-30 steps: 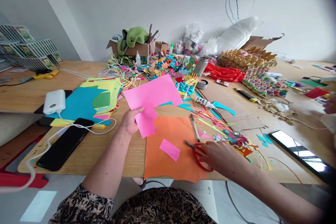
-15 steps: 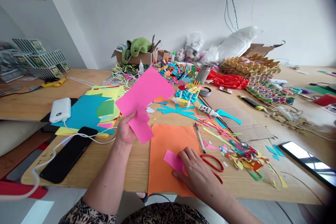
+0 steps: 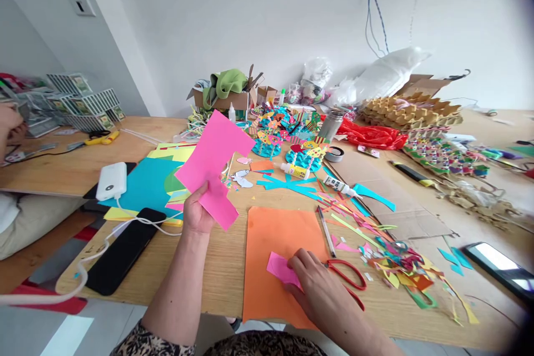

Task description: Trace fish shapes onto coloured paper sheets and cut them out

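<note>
My left hand grips a large pink paper sheet with a notch cut from its side, held up above the table with the thumb in front. On the orange paper sheet, the fingers of my right hand curl over a small pink paper piece, which shows partly from under them. Red-handled scissors lie just right of that hand, their blades hidden by it. Above the scissors rests a pen along the orange sheet's edge.
Several paper scraps, glue tubes and a phone lie to the right. On the left are a black phone, a white power bank with a cable, and blue paper. Another person's hand shows at far left.
The view has swung a little left. My left hand has moved the large pink sheet leftward, uncovering white paper cutouts behind it. The right hand stays on the small pink piece.
</note>
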The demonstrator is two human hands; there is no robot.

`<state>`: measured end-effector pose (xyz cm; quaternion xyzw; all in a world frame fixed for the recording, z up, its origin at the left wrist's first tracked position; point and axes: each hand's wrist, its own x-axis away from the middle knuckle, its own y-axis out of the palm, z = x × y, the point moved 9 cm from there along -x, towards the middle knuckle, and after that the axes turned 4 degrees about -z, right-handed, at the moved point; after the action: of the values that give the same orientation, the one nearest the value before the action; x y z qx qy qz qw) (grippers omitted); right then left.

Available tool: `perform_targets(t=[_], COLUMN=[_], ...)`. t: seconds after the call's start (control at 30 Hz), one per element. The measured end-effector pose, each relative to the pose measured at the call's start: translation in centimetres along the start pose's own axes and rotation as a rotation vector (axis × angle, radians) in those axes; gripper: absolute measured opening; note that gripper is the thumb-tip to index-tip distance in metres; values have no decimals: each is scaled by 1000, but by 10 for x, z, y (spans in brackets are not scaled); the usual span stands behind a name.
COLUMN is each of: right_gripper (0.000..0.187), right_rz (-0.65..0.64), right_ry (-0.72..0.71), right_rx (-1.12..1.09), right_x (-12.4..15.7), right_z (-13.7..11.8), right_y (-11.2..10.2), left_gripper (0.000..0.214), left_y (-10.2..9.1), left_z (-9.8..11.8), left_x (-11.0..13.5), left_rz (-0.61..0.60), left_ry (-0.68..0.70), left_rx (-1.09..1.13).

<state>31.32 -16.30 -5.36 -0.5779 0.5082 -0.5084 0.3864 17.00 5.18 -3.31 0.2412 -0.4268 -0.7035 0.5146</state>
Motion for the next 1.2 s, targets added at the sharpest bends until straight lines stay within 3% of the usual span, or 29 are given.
perform_targets(t=[0.4, 0.6, 0.7, 0.83, 0.93, 1.07, 1.2], right_gripper=[21, 22, 22, 16, 19, 22, 24], right_rz=[-64, -28, -30, -88, -28, 238, 275], right_ry=[81, -26, -164, -256, -244, -250, -197], right_rx=[-295, -56, 125, 101, 59, 229, 452], right_x=[-4, -6, -5, -7, -33, -102, -187], right_z=[21, 16, 3, 3, 19, 39, 49], right_y=[5, 8, 13, -2, -45, -106, -111], left_gripper=[33, 33, 31, 27, 22, 20, 24], left_y=[-7, -7, -10, -13, -15, -23, -31], left_z=[-1, -2, -3, -4, -8, -9, -10], left_x=[-2, -1, 0, -1, -2, -5, -10], left_rz=[94, 109, 143, 176, 192, 223, 201], left_ry=[-57, -103, -103, -81, -91, -79, -65], left_rx=[8, 39, 44, 39, 15, -14, -24])
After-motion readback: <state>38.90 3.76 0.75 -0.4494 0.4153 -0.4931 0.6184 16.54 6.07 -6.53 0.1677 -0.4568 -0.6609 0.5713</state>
